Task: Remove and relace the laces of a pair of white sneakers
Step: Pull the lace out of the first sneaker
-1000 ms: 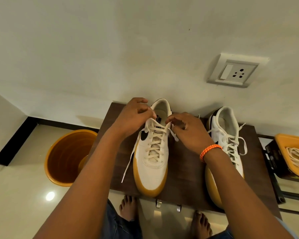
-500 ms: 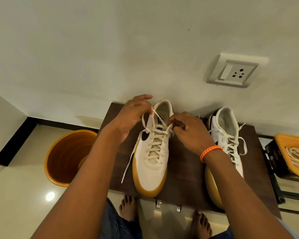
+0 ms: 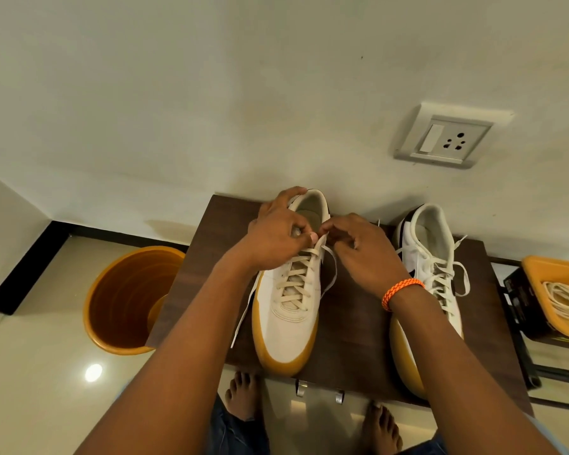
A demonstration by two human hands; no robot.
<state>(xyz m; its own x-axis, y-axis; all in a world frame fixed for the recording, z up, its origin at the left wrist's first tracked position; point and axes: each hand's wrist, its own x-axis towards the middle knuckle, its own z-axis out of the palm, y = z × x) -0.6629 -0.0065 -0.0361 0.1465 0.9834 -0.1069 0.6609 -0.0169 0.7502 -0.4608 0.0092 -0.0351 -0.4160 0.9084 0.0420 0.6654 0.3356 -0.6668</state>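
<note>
**Both hands at the top eyelets of the centre sneaker**

We see the left hand (image 3: 278,233) and the right hand (image 3: 363,247) meeting just above the middle of the frame, fingertips nearly touching over the top of the lacing. The left hand's fingers are curled and pinch the lace (image 3: 321,243) near the tongue; the right hand's fingers are curled in at the same spot, apparently pinching the other strand, though we cannot tell exactly what they grip. An orange bracelet (image 3: 401,290) circles the right wrist.

Under the hands lies the laced sneaker (image 3: 289,326), white with a tan sole, toe pointing to the bottom of the frame. One loose lace end trails down its left side, another loops on its right. The second sneaker (image 3: 424,244) lies at centre right, partly behind the right forearm, its laces loose. Both rest on a dark wooden shelf (image 3: 352,339).

At lower left stands an orange bucket (image 3: 125,300); at the right edge, an orange tray (image 3: 549,274) holds a coiled lace (image 3: 564,300). A wall socket (image 3: 447,139) sits at upper right.
</note>
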